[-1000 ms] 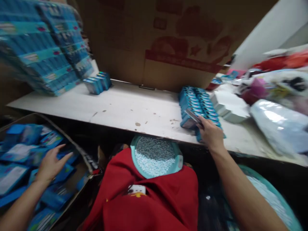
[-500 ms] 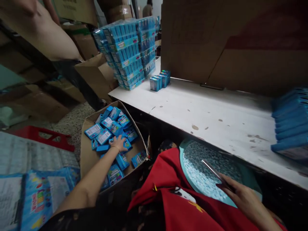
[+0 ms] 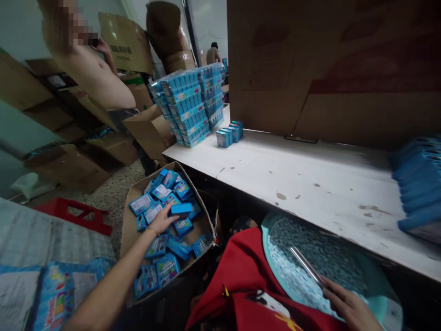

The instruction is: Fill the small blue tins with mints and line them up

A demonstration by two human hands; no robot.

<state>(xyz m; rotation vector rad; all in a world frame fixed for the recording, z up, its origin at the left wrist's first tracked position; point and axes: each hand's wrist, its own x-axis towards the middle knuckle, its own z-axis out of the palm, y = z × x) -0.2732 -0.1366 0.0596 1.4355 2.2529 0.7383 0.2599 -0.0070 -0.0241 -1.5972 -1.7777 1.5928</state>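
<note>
My left hand grips a small blue candy box over an open cardboard carton. Several similar blue printed boxes lie jumbled inside that carton. In my right hand is a slim, shiny metal tube, its far end pointing up and left. The tube is above a teal basin filled with small pale pieces. Red cloth covers my lap beside the basin and hides part of its near rim.
A white worktable carries stacked, film-wrapped blue packs, a short row of blue boxes and a blue stack at right. A large cardboard box stands behind. Another person stands at left, near a red crate.
My left hand has gone from reaching among the boxes to holding one raised above them. The right hand still holds the metal tube over the basin. The view has tilted upward.
</note>
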